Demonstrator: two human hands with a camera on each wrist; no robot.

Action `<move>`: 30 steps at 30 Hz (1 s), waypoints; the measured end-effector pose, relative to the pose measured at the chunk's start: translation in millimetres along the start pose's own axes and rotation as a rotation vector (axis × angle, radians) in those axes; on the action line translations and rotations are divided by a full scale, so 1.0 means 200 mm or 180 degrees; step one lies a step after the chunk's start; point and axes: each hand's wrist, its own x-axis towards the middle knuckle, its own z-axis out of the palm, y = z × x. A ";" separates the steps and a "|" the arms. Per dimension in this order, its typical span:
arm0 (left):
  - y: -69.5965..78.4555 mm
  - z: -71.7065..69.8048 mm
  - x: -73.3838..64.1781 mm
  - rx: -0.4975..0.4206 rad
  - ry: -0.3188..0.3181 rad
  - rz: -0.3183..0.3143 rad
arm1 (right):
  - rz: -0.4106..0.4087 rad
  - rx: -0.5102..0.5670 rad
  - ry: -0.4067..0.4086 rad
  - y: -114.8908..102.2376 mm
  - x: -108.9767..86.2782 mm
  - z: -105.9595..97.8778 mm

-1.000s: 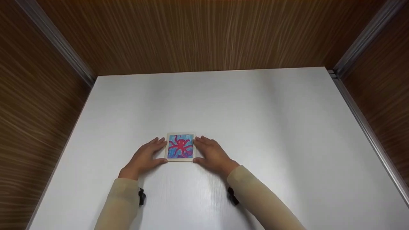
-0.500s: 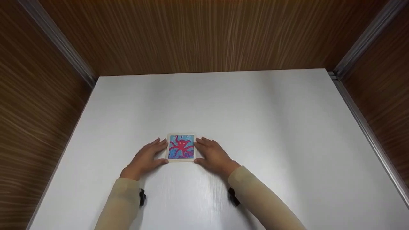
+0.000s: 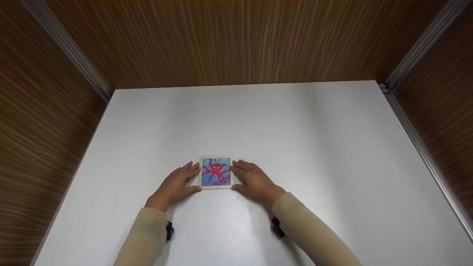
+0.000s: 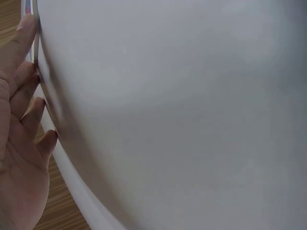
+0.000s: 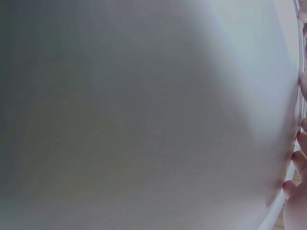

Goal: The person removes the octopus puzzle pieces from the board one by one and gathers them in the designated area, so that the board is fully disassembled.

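Observation:
A small square picture board (image 3: 216, 172) with a pale rim, showing a pink-red octopus on blue, lies flat on the white table. My left hand (image 3: 178, 186) rests beside its left edge, with thumb at the near corner and fingertips higher up that side. On the opposite side my right hand (image 3: 255, 184) touches the right edge in the same way. Both hands have extended fingers and press the board between them. In the left wrist view, the left hand (image 4: 21, 143) has its fingertips along the board's thin edge. Only fingertips (image 5: 300, 160) of the right hand show in the right wrist view.
The white tabletop (image 3: 258, 122) spreads around the hands. Brown wood-grain panels (image 3: 236, 44) stand at the back and both sides, with metal rails (image 3: 425, 136) along the corners. A small black device (image 3: 169, 231) sits at each sleeved wrist.
Both hands and the octopus board have shifted together to the right and slightly toward me, mostly in the last half second. The hands' hold on the edges looks the same.

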 end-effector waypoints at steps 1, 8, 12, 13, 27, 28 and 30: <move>0.01 0.01 0.00 0.0004 -0.0003 -0.0002 | -0.0023 -0.0010 0.0000 0.01 0.00 0.00; 0.06 0.05 0.02 0.0041 -0.0003 -0.0033 | -0.0121 0.0008 0.0045 0.05 -0.04 -0.03; 0.09 0.06 0.04 0.0024 0.0009 -0.0010 | -0.0095 0.0013 0.0024 0.07 -0.07 -0.06; 0.10 0.07 0.04 0.0025 0.0012 0.0006 | -0.0073 0.0016 0.0012 0.08 -0.08 -0.06; 0.20 0.12 0.08 0.0117 -0.0059 0.0119 | 0.0043 0.0039 -0.0027 0.15 -0.16 -0.11; 0.21 0.12 0.09 0.0114 -0.0068 0.0124 | 0.0050 0.0035 -0.0028 0.16 -0.17 -0.11; 0.23 0.13 0.09 0.0102 -0.0078 0.0141 | 0.0037 0.0032 -0.0012 0.17 -0.18 -0.12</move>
